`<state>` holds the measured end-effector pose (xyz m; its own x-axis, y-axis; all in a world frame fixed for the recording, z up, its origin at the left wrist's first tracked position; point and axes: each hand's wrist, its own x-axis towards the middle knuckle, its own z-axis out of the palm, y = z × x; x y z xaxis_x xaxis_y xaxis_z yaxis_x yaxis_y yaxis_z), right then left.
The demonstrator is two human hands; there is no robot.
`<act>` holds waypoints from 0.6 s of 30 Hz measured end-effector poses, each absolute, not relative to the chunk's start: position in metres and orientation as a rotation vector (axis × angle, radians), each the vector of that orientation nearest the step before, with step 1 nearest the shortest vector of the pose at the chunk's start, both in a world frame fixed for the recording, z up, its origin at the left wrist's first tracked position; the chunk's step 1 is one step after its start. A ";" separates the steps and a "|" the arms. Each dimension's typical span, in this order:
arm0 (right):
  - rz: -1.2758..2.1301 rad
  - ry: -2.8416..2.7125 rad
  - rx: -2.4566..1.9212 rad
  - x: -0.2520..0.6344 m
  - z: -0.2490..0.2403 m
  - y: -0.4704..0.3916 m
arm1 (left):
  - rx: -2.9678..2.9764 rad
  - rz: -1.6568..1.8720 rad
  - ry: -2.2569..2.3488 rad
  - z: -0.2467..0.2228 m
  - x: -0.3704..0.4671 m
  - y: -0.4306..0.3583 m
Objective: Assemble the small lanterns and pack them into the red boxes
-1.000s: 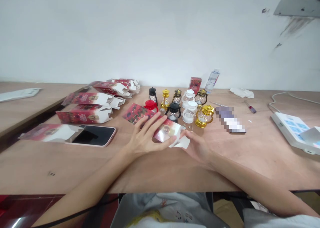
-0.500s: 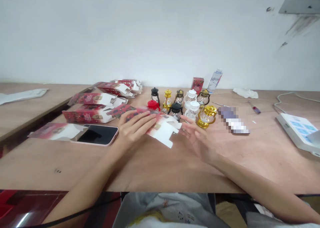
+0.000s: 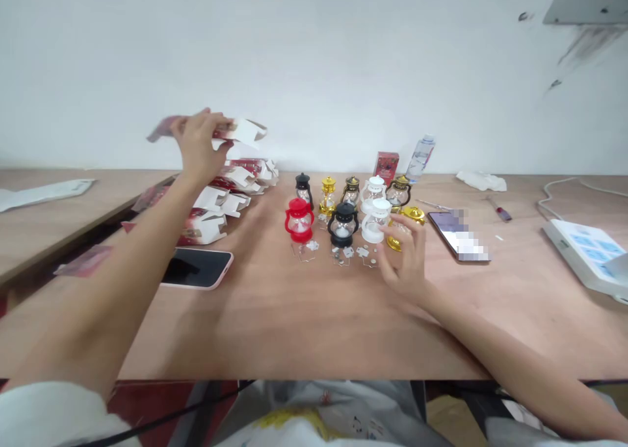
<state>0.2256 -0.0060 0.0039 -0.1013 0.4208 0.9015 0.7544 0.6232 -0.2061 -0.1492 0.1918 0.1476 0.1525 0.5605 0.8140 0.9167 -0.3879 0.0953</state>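
My left hand [image 3: 199, 149] grips a red-and-white cardboard box [image 3: 243, 131] and holds it up above the other boxes, its end flaps sticking out to the right. At the right end of the lantern group is my right hand [image 3: 409, 264], fingers apart with nothing held. It partly covers a gold mini lantern [image 3: 416, 214] and is close to a white lantern [image 3: 375, 221]. A black lantern [image 3: 343, 224] and a red lantern [image 3: 299, 219] stand in the same front row. Small loose metal and white parts [image 3: 348, 252] lie before them.
Several red-and-white boxes [image 3: 210, 228] lie at left, partly behind my forearm. A phone [image 3: 196, 268] is beside them, another phone [image 3: 449, 228] farther right. At the back are a small red box [image 3: 387, 164] and bottle [image 3: 420, 159]; a white device [image 3: 583, 254] sits far right.
My left hand has lifted the box from the middle of the table up and to the left, uncovering the red lantern and small parts. My right hand has shifted slightly right.
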 end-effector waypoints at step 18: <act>-0.346 -1.663 -1.842 0.259 0.031 0.020 | -2.178 -0.757 -1.247 0.122 -0.103 0.101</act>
<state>0.2594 0.0201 0.0305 0.1705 0.7984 0.5775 0.9624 -0.0092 -0.2715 -0.1031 0.1010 0.1221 0.4217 0.5948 0.6844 0.8817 -0.4451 -0.1564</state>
